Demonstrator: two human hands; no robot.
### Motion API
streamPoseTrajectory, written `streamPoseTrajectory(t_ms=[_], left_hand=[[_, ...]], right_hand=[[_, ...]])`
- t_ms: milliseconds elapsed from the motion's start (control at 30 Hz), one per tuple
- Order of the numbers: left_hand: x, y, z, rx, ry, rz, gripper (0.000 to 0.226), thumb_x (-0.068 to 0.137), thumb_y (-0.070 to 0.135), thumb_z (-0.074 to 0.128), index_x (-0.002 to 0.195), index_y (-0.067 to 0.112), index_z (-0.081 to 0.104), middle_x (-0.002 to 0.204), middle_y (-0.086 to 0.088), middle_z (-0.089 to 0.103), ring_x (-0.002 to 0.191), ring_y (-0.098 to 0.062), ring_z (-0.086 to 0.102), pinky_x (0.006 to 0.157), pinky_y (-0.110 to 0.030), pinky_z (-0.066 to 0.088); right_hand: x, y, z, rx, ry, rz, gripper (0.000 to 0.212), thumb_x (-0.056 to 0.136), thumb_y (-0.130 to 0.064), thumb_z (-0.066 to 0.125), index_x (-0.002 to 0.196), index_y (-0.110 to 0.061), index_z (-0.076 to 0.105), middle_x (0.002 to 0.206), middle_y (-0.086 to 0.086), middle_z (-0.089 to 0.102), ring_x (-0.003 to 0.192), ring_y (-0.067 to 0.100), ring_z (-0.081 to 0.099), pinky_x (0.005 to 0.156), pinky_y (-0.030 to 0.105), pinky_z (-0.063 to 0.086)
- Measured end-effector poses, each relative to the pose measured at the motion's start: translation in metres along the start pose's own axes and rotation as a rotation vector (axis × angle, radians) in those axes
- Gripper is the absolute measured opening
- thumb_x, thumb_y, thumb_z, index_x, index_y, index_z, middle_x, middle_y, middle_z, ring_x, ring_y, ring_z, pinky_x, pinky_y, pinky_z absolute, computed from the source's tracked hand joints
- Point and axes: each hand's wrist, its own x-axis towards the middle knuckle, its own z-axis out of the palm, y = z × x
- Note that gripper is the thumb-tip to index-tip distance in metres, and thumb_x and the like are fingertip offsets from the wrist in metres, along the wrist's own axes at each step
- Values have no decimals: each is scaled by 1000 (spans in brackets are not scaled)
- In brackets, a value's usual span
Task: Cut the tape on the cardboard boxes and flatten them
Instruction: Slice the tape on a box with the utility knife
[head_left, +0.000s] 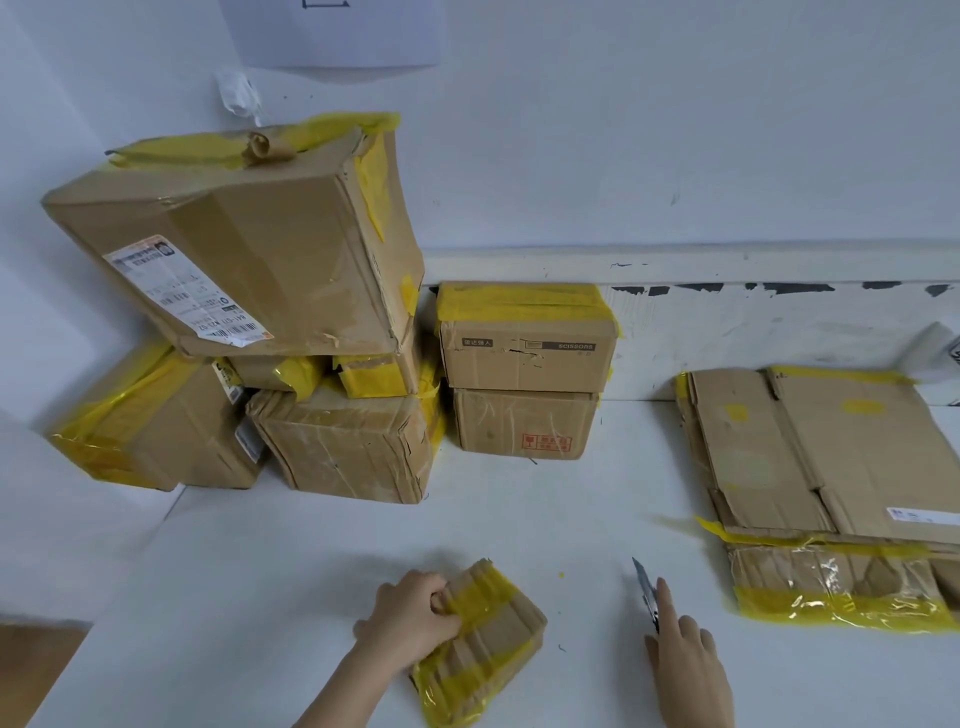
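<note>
Small box (480, 642) at bottom centre of frame: light, crushable cardboard, slick yellow tape. Left hand (410, 618) grips its upper-left edge, fingers curled. Right hand (685, 657) holds knife (645, 587), forefinger along blade. Pin by edges, clear of tape.

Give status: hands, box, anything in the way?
Left hand grips small taped box, tape uncut. Right hand holds knife, blade off the box. Nothing between them on the table.
</note>
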Motion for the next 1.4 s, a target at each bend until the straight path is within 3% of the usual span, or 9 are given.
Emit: streamPoseTrajectory(t_ms=[100,167,300,567,700,800,1000,1167,1400], left_hand=[[-2,-2,3,-114,-73,19,34,79,44,65,67,24,40,72,7,46,79,-15,50,77,-31,35],[-5,2,9,-167,-44,48,36,82,43,65,68,21,40,70,6,46,73,-13,49,69,-26,36],[-9,13,31,-310,203,74,35,84,42,64,70,20,41,71,8,47,68,-9,48,62,-22,37],[0,21,40,-354,180,73,32,83,44,65,88,22,43,91,6,54,85,-11,55,67,-20,39],[9,20,39,-379,125,59,65,82,44,66,132,15,34,128,-2,44,118,-15,47,85,-19,35],[12,23,37,-515,53,64,58,82,35,69,129,17,40,105,15,51,107,-8,47,82,-18,34],[15,24,38,-660,17,148,29,77,15,73,101,25,60,100,8,67,103,-13,60,85,-23,46],[10,27,41,-530,90,192,27,77,16,69,102,27,65,100,10,70,100,-9,62,91,-29,48],[12,22,41,-513,54,204,34,84,5,59,112,22,64,106,6,69,104,-12,61,94,-34,47]], right_hand=[[2,0,1,16,-46,52,57,98,-18,46,146,-20,17,121,13,50,109,29,51,93,33,40],[6,-1,-3,72,-25,46,61,69,11,75,126,0,54,88,31,56,74,47,58,61,52,50],[9,-2,3,65,167,-62,65,17,16,89,79,13,71,51,26,48,32,39,44,19,35,34],[12,-3,9,-50,215,60,41,39,16,83,78,7,73,56,24,51,41,37,51,32,32,40],[17,-23,-14,1,36,66,58,96,-41,46,146,-18,28,126,6,45,117,24,46,87,34,45],[16,-55,-23,288,-78,-121,67,96,-49,39,150,-25,8,141,2,30,130,21,30,101,28,33],[2,-105,-25,-31,-127,-224,77,90,-23,47,150,-10,0,143,7,26,124,25,38,94,29,43],[-10,-127,-25,-119,198,-242,79,20,-15,93,91,11,71,61,18,59,42,22,55,28,20,38],[-8,-126,-34,-139,-11,-131,77,58,-21,85,120,14,55,86,17,62,63,20,64,44,19,48]])
